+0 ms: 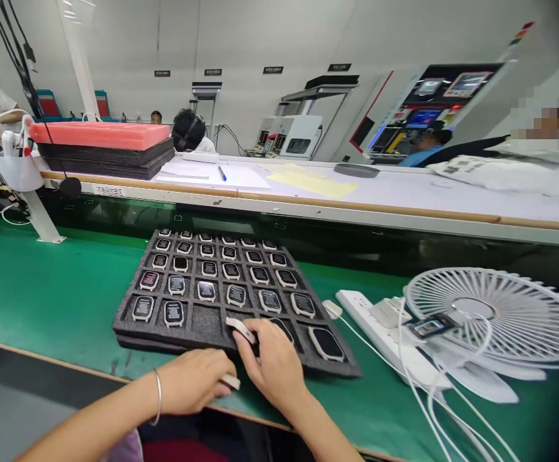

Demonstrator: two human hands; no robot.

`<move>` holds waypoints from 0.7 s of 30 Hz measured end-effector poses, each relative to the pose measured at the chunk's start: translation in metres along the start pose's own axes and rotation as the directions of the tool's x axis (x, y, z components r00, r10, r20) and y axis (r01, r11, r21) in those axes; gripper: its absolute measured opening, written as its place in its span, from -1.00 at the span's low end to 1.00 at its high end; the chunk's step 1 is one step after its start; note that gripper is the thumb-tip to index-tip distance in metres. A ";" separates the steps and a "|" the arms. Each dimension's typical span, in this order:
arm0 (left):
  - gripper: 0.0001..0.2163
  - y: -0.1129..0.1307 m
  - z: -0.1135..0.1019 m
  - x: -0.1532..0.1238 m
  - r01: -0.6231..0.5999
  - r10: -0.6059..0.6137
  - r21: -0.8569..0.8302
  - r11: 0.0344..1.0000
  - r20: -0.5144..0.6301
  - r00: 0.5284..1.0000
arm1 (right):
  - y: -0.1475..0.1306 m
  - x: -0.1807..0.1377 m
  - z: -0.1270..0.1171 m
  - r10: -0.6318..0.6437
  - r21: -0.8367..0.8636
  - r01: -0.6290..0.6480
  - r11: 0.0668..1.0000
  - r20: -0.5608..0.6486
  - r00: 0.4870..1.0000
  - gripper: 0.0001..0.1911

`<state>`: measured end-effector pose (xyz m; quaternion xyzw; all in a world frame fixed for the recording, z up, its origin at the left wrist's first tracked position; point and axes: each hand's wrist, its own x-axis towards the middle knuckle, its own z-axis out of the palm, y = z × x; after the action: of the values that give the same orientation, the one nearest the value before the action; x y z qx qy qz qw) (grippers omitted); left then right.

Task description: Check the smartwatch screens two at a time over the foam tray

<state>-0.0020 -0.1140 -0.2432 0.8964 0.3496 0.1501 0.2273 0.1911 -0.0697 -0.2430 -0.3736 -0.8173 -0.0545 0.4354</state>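
A black foam tray lies on the green bench, its compartments filled with smartwatch cases, many with lit screens. My right hand pinches a smartwatch case, tilted on its edge over the tray's front row. Left of it one front compartment shows bare foam. My left hand, with a bracelet at the wrist, is closed on another smartwatch case in front of the tray's near edge; most of that case is hidden by the fingers. A front-row smartwatch lies face up right of my right hand.
A white fan and a power strip with loose white cables stand on the right. Behind, a shelf carries papers, a pen and stacked foam trays with a red one on top. People sit beyond the shelf.
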 end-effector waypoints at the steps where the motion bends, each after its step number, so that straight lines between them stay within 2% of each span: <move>1: -0.86 -0.001 -0.005 0.000 0.034 -0.037 -0.093 0.995 -0.023 0.999 | 0.000 0.004 0.002 0.059 0.067 -0.059 0.996 0.007 0.998 -0.90; 3: -0.85 0.000 -0.016 0.000 0.086 -0.111 -0.288 0.954 -0.071 0.991 | 0.000 0.014 0.002 0.221 0.269 -0.229 0.936 0.059 0.973 -0.89; 4: -0.86 0.002 -0.024 0.000 0.096 -0.141 -0.392 0.915 -0.087 0.986 | -0.001 0.021 0.000 0.308 0.391 -0.327 0.860 0.111 0.945 -0.88; 5: -0.88 0.006 -0.033 0.001 0.096 -0.169 -0.495 0.864 -0.106 0.980 | -0.001 0.030 -0.003 0.383 0.512 -0.420 0.750 0.182 0.906 -0.84; 7: -0.88 0.012 -0.057 0.010 0.078 -0.241 -0.679 0.730 -0.149 0.959 | 0.001 0.052 -0.008 0.451 0.702 -0.552 0.451 0.355 0.819 -0.73; 9: -0.85 0.013 -0.084 0.029 0.047 -0.360 -0.752 0.657 -0.259 0.896 | 0.008 0.079 -0.010 0.428 0.779 -0.612 0.138 0.511 0.746 -0.67; 10: -0.82 0.011 -0.097 0.041 0.020 -0.407 -0.760 0.649 -0.324 0.854 | 0.013 0.092 -0.008 0.414 0.792 -0.610 0.008 0.553 0.723 -0.66; 11: -0.79 0.006 -0.108 0.054 0.001 -0.449 -0.769 0.639 -0.372 0.812 | 0.018 0.105 -0.006 0.408 0.797 -0.598 -0.084 0.575 0.709 -0.68; 13: -0.71 -0.008 -0.123 0.079 -0.035 -0.519 -0.776 0.630 -0.454 0.724 | 0.028 0.128 0.000 0.410 0.801 -0.569 -0.186 0.590 0.696 -0.74; 14: -0.67 -0.016 -0.126 0.090 -0.047 -0.556 -0.766 0.641 -0.506 0.660 | 0.032 0.136 0.004 0.413 0.803 -0.555 -0.215 0.590 0.694 -0.77; 17: -0.60 -0.038 -0.124 0.109 -0.055 -0.577 -0.719 0.693 -0.599 0.555 | 0.040 0.145 0.014 0.413 0.811 -0.522 -0.263 0.584 0.699 -0.76; 19: -0.64 -0.048 -0.115 0.113 -0.035 -0.580 -0.686 0.726 -0.640 0.504 | 0.042 0.141 0.018 0.388 0.812 -0.516 -0.274 0.584 0.713 -0.67; 21: -0.68 -0.052 -0.105 0.111 -0.009 -0.569 -0.657 0.754 -0.660 0.491 | 0.041 0.133 0.020 0.353 0.803 -0.523 -0.285 0.595 0.722 -0.60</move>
<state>0.0028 0.0289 -0.1678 0.5233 0.4996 0.6131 0.3173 0.1593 0.0432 -0.1654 -0.2163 -0.4134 0.7321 0.4963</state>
